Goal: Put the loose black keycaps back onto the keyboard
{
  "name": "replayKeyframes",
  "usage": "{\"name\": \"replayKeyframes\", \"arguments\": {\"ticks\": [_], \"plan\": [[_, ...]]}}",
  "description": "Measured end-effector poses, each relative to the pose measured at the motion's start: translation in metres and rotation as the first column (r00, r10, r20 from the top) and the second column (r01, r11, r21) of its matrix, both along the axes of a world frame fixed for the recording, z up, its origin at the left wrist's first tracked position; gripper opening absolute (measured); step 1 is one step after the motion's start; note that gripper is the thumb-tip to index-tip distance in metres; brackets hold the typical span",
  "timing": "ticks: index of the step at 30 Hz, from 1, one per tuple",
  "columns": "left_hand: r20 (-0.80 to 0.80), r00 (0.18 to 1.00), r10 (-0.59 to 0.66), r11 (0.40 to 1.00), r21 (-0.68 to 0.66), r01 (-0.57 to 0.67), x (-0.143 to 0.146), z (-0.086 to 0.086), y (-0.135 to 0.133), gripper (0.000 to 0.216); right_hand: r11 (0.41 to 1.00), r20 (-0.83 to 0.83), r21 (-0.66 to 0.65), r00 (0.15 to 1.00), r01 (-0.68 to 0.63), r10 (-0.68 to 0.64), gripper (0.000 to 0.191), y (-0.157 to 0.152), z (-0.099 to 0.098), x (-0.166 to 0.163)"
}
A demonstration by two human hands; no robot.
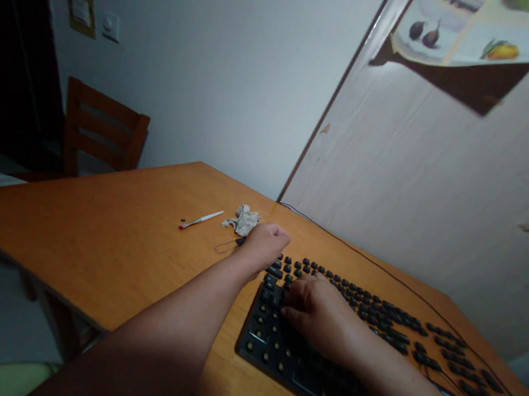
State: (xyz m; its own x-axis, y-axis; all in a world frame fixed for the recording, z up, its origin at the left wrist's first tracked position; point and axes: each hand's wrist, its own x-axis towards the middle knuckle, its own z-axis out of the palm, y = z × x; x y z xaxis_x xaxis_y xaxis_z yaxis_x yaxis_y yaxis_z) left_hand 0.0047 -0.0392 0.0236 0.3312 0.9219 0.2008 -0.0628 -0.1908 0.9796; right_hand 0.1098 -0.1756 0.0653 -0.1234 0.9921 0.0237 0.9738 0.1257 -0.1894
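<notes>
Right hand (319, 310) was curled over the keyboard (305, 382), left hand (264, 247) bunched just off its 11 o'clock corner; couldn't tell what either held. Keycaps (391, 308) sat in rows toward 1 o'clock, probably to keep order.

A wooden table (135, 244) bears a keyboard (288, 359), loose keycaps (391, 308), crumpled paper (244, 221), a white stick (203, 219) and cable (358, 249).

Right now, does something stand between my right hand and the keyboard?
Nothing visible: your right hand is over the left side of the keyboard, and loose keycaps lie beyond its far edge. The fingers are partly hidden.
</notes>
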Motion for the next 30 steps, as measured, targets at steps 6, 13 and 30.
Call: {"name": "replayKeyframes", "arguments": {"ticks": [6, 13, 30], "plan": [[-0.008, 1.0, 0.005, 1.0, 0.002, -0.005, 0.002, -0.002, 0.002, 0.017, 0.999, 0.012, -0.036, 1.0, 0.023, -0.022, 0.011, 0.001, 0.005, -0.005], [-0.008, 1.0, 0.011, 1.0, 0.01, -0.011, 0.002, -0.003, 0.003, 0.017, 0.998, 0.049, -0.053, 0.998, 0.028, -0.025, 0.013, 0.004, 0.009, -0.008], [0.0, 1.0, 0.009, 1.0, 0.007, -0.009, 0.001, -0.001, 0.002, 0.015, 0.999, 0.012, 0.029, 1.0, -0.019, 0.019, 0.012, -0.011, 0.002, 0.01]]}}
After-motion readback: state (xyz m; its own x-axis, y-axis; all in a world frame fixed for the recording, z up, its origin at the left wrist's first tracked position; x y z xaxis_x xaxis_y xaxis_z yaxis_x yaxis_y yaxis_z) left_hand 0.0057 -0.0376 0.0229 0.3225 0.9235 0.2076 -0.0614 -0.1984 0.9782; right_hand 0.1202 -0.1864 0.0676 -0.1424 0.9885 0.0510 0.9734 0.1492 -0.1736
